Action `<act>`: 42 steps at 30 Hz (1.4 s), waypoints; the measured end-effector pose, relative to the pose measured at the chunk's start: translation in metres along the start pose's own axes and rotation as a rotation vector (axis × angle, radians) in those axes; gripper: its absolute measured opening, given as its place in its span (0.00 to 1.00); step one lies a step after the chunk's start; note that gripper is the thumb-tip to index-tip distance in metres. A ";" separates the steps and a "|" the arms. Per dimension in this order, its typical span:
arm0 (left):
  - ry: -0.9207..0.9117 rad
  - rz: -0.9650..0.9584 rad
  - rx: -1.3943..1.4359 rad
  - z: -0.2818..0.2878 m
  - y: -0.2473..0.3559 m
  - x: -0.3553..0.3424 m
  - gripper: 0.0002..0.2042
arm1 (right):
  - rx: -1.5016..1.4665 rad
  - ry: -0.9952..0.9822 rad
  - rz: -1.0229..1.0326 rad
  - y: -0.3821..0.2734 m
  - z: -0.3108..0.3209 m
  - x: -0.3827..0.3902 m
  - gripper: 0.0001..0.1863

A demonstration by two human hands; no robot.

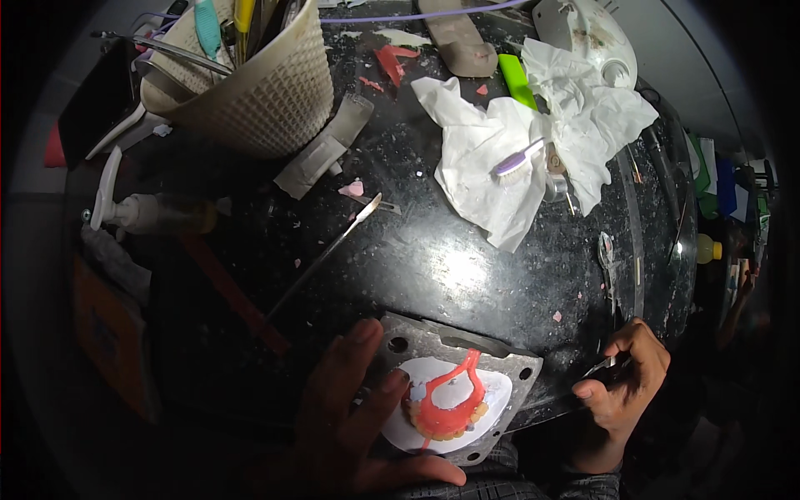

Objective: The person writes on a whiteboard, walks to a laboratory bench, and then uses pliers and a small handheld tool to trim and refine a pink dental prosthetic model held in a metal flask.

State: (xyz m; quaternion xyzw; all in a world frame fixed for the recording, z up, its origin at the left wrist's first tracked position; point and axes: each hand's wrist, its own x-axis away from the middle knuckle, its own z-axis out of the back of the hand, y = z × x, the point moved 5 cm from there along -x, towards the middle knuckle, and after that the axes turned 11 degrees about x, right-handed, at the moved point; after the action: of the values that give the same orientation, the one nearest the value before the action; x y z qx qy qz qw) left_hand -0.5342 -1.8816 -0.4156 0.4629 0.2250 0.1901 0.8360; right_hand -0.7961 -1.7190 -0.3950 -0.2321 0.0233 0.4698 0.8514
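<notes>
A grey metal dental flask (518,371) tilts at the table's near edge. White plaster (497,400) fills it, bearing a denture with yellowish teeth (446,432) and red wax (446,417) that runs in strips to the rim. My left hand (354,425) grips the flask's left side, fingers spread along it and thumb by the lower edge. To the right, my right hand (627,392) is closed, fingertips pinching a small shiny metal tool (602,367); the rest of that tool is hidden. Just beyond that hand lies a clear-headed metal instrument (607,258).
A woven basket of tools (275,92) stands far left, near a pump bottle (167,213). A wax knife (333,246) lies mid-table. Crumpled tissues (479,150) with a purple brush (518,160) lie farther back, by a bright green object (517,81). Red wax scraps (392,63) are scattered about.
</notes>
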 end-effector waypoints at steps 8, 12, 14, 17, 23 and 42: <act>-0.038 0.065 -0.023 0.006 0.000 0.000 0.55 | -0.075 0.076 -0.039 -0.005 -0.013 0.005 0.39; -0.027 0.037 -0.027 0.005 0.001 -0.002 0.53 | -0.127 0.127 0.032 -0.006 -0.013 0.004 0.29; -0.013 0.020 -0.025 0.004 0.004 -0.002 0.53 | -0.173 0.139 0.110 -0.010 -0.011 0.000 0.16; 0.032 -0.033 -0.026 0.000 0.002 -0.004 0.50 | -0.099 0.105 0.137 -0.027 -0.010 0.002 0.12; 0.115 -0.148 -0.057 -0.001 0.001 -0.007 0.40 | 0.018 -0.043 0.350 -0.086 -0.003 -0.012 0.12; 0.180 -0.201 -0.093 -0.004 0.004 -0.004 0.39 | 0.493 -0.085 0.691 -0.146 0.005 -0.011 0.10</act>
State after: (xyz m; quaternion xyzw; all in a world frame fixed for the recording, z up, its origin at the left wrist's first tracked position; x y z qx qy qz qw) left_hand -0.5406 -1.8791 -0.4135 0.3799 0.3352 0.1565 0.8478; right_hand -0.6853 -1.7914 -0.3328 0.0193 0.1765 0.7170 0.6741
